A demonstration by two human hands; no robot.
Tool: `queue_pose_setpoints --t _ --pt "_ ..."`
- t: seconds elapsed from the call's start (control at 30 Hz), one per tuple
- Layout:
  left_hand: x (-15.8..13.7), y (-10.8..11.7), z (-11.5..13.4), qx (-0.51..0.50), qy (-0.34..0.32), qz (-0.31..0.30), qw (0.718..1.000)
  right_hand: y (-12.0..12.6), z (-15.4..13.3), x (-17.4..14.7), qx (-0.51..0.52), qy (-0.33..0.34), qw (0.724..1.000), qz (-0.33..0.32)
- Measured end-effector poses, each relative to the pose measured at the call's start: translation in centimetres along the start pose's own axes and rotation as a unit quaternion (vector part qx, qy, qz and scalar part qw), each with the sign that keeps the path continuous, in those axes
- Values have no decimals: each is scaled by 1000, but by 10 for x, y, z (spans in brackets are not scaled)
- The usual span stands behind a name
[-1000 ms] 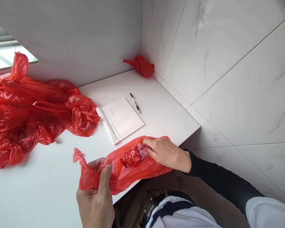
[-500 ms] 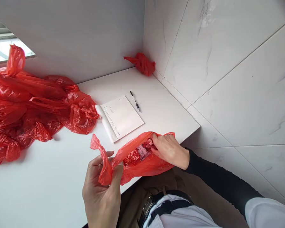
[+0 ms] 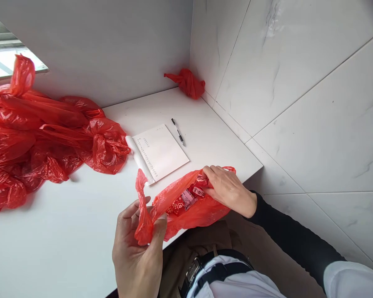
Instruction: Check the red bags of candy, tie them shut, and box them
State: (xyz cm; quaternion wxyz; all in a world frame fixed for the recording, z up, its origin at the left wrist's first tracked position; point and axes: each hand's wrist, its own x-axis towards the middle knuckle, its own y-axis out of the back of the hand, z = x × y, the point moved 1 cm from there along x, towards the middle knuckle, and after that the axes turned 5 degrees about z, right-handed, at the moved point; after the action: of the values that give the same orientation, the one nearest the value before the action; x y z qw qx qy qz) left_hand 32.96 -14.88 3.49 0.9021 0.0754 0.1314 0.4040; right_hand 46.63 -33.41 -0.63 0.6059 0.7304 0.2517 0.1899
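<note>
A red plastic bag [image 3: 202, 213] lies opened at the table's near edge, its mouth spread between my two hands. Several small wrapped packets [image 3: 188, 198], red and pink with printing, show inside it. My left hand [image 3: 139, 244] pinches the bag's left handle between thumb and fingers, and the handle's end sticks up above them. At the other side of the mouth, my right hand [image 3: 225, 188] grips the bag's rim, its fingertips partly hidden beside the packets.
A notepad [image 3: 161, 151] with handwriting and a black pen [image 3: 178, 132] lie on the white table [image 3: 65, 248]. Piled red bags [image 3: 49, 140] fill the far left. A knotted red bag [image 3: 191, 84] sits in the corner by the tiled wall [image 3: 298, 103].
Both hands and the opened bag have shifted slightly to the right. The right hand has drawn back a little towards the rim, and more of the packets shows.
</note>
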Motion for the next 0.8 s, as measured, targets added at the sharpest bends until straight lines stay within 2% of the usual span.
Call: queue_pose_setpoints --t 0.23,0.4,0.5,0.57,0.73,0.8 --pt "0 3 -4 -29 24 8 999 3 -2 -2 39 8 999 -34" --pt "0 2 -3 -43 15 19 999 4 -11 -2 84 69 992 -57" --pt "1 1 -1 -51 16 29 998 -1 -17 -5 93 135 982 -90" --pt "0 0 -1 -53 20 28 998 -6 -22 -6 92 153 980 -90" --pt "0 0 -1 -52 19 30 998 -19 -33 -1 49 80 994 -46" --pt "0 -1 -2 -51 14 30 998 -27 -36 3 50 74 995 -39"
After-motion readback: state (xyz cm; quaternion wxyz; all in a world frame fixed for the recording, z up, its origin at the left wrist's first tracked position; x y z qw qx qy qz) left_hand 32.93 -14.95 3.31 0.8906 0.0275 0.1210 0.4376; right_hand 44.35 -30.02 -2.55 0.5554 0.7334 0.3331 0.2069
